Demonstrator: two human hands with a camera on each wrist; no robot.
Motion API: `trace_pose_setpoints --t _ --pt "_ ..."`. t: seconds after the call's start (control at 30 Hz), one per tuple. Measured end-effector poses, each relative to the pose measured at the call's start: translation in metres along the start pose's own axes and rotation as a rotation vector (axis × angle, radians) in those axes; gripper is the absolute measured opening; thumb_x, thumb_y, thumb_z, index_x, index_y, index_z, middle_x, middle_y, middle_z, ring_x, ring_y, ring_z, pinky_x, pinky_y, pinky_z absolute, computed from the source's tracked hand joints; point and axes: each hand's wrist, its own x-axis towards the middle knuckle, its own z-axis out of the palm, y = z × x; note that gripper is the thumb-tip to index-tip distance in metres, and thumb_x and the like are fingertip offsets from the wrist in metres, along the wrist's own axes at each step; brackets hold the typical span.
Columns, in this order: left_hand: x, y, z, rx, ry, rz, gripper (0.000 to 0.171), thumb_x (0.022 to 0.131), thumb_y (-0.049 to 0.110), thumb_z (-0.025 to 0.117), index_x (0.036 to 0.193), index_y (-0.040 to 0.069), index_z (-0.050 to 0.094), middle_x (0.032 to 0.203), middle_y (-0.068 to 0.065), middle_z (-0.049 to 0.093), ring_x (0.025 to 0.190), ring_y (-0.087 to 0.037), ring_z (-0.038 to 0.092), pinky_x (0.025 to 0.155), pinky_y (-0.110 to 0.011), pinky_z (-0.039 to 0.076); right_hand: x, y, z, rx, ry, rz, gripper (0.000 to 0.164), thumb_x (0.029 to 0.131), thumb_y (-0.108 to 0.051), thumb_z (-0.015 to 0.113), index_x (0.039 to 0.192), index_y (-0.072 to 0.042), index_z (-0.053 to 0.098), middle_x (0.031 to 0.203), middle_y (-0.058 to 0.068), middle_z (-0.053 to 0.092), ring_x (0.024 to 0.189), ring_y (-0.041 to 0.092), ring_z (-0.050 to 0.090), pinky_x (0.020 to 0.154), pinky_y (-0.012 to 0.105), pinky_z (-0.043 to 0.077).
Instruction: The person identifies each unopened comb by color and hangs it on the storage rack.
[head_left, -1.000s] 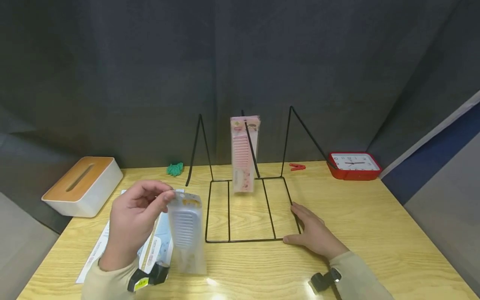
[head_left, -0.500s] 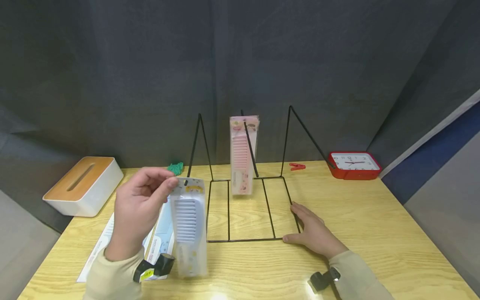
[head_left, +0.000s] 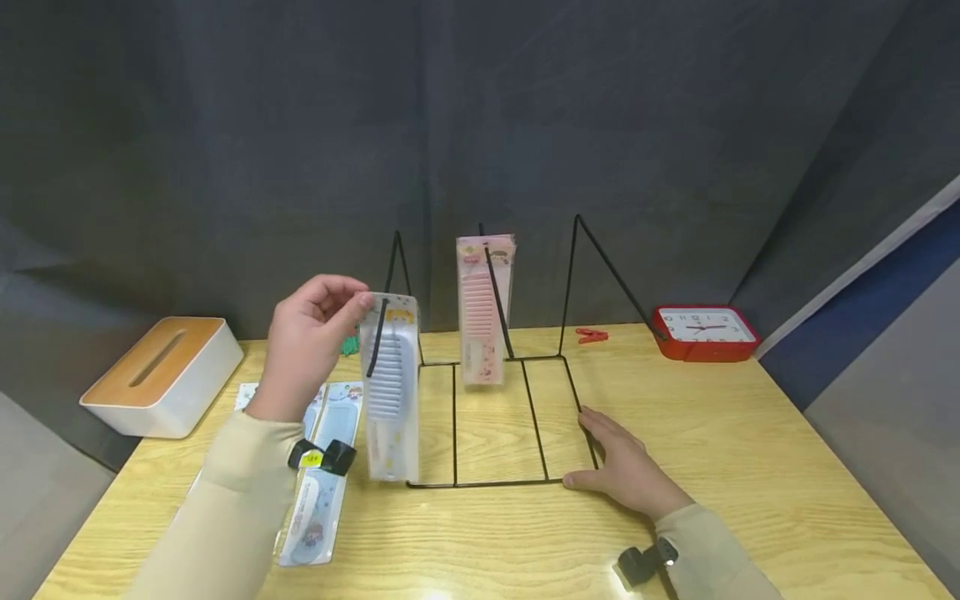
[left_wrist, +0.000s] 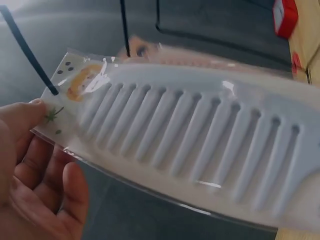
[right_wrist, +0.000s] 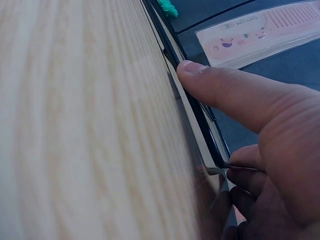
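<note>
My left hand (head_left: pixel 309 333) pinches the top corner of a pale blue comb in clear packaging (head_left: pixel 390 379). The pack hangs upright at the left hook (head_left: pixel 377 337) of a black wire rack (head_left: pixel 487 484); the hook appears to pass through its header. In the left wrist view my thumb (left_wrist: pixel 25 116) lies on the pack's printed header, beside the rod. My right hand (head_left: pixel 624 467) rests on the front right corner of the rack's base, its thumb on the front bar and its fingers along the side bar. A packaged pink comb (head_left: pixel 478 312) hangs from the middle hook.
More packaged blue combs (head_left: pixel 318 500) lie on the wooden table (head_left: pixel 480 546), partly under my left arm. A tissue box (head_left: pixel 168 375) stands at the left. A red clock (head_left: pixel 705 333), red clip (head_left: pixel 592 335) and green bundle (head_left: pixel 350 345) lie toward the back.
My left hand has carried the blue comb pack up and forward, from in front of the rack onto the left hook. The right hand has stayed at the rack's corner.
</note>
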Motion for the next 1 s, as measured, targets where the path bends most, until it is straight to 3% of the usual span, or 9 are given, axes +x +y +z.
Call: trace_pose_setpoints --t 0.17,0.33,0.5,0.6,0.7,0.83,1.0 --pt "0.033 -0.007 0.006 0.035 0.001 -0.065 0.032 0.094 0.038 0.071 0.112 0.011 0.068 0.106 -0.003 0.069 0.095 -0.014 0.062 0.077 -0.023 0.055 -0.001 -0.001 -0.001 -0.002 -0.002 0.005 0.11 0.074 -0.054 0.085 0.155 -0.001 0.034 0.163 0.019 0.026 0.147 0.046 0.022 0.113 0.069 0.023" --pt "0.062 -0.014 0.011 0.067 0.02 -0.087 0.03 0.095 0.037 0.07 0.111 0.011 0.069 0.104 -0.002 0.068 0.092 -0.014 0.059 0.074 -0.025 0.049 -0.001 -0.001 -0.001 -0.005 -0.002 0.004 0.109 0.074 -0.054 0.085 0.155 -0.001 0.034 0.163 0.018 0.026 0.147 0.045 0.022 0.113 0.068 0.023" --pt "0.079 -0.021 0.012 0.002 0.0 -0.121 0.029 0.096 0.035 0.07 0.112 0.01 0.068 0.105 0.0 0.068 0.097 -0.013 0.059 0.081 -0.027 0.047 -0.001 -0.003 0.0 -0.002 -0.002 0.009 0.109 0.074 -0.054 0.085 0.155 -0.001 0.034 0.163 0.019 0.026 0.148 0.045 0.022 0.113 0.068 0.023" --pt "0.081 -0.029 0.011 -0.031 -0.014 -0.15 0.029 0.097 0.032 0.069 0.114 0.009 0.067 0.107 -0.003 0.068 0.099 -0.014 0.06 0.086 -0.03 0.048 -0.002 -0.002 0.0 0.0 0.001 0.012 0.11 0.074 -0.054 0.085 0.155 -0.001 0.034 0.163 0.018 0.026 0.147 0.045 0.022 0.113 0.068 0.024" --pt "0.078 -0.043 0.007 0.012 -0.03 -0.185 0.031 0.099 0.032 0.066 0.118 0.008 0.066 0.11 -0.005 0.067 0.1 -0.014 0.06 0.087 -0.031 0.048 -0.002 -0.001 0.0 -0.003 0.005 0.012 0.11 0.074 -0.054 0.085 0.155 -0.001 0.034 0.163 0.018 0.026 0.148 0.045 0.022 0.114 0.067 0.024" --pt "0.065 -0.078 -0.005 0.129 -0.067 -0.241 0.034 0.101 0.034 0.062 0.122 0.007 0.064 0.114 -0.009 0.065 0.1 -0.016 0.06 0.087 -0.033 0.049 -0.002 0.0 0.0 0.0 0.001 0.015 0.109 0.074 -0.054 0.085 0.155 -0.001 0.034 0.163 0.018 0.026 0.148 0.044 0.022 0.114 0.067 0.023" --pt "0.038 -0.132 -0.016 0.195 -0.105 -0.321 0.037 0.103 0.031 0.059 0.127 0.002 0.061 0.119 -0.013 0.062 0.105 -0.023 0.057 0.087 -0.035 0.048 -0.001 -0.001 0.0 0.009 -0.003 0.01 0.108 0.074 -0.053 0.085 0.154 -0.001 0.035 0.163 0.017 0.026 0.148 0.044 0.022 0.113 0.069 0.022"
